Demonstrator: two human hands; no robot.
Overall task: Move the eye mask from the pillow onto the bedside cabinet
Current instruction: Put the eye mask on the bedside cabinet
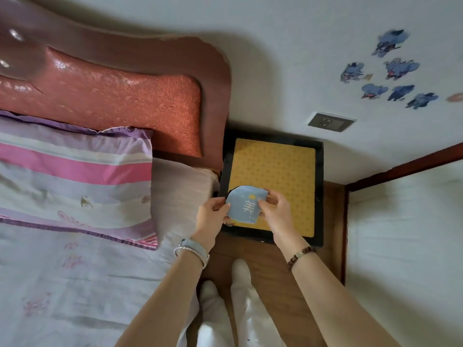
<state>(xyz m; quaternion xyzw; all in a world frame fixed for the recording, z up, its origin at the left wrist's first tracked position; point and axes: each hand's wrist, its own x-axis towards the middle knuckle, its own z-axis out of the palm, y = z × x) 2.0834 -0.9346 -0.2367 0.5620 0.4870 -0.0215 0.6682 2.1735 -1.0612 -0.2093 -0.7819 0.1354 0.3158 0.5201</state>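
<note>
The eye mask (pixel 244 203) is light blue with white and yellow marks, and it looks folded. Both hands hold it just above the front left part of the bedside cabinet (pixel 318 196), a black-framed top covered by a yellow patterned mat. My left hand (pixel 212 213) pinches the mask's left edge. My right hand (pixel 275 207) grips its right edge. The striped pink and purple pillow (pixel 82 176) lies on the bed to the left, with nothing on it.
A red-brown padded headboard (pixel 120 101) runs behind the pillow. The bed (pixel 62 284) fills the lower left. Behind the cabinet on the wall are a socket (pixel 330 122) and blue stickers (pixel 390 71). Brown wooden floor (pixel 273 266) and my white-clad legs are below.
</note>
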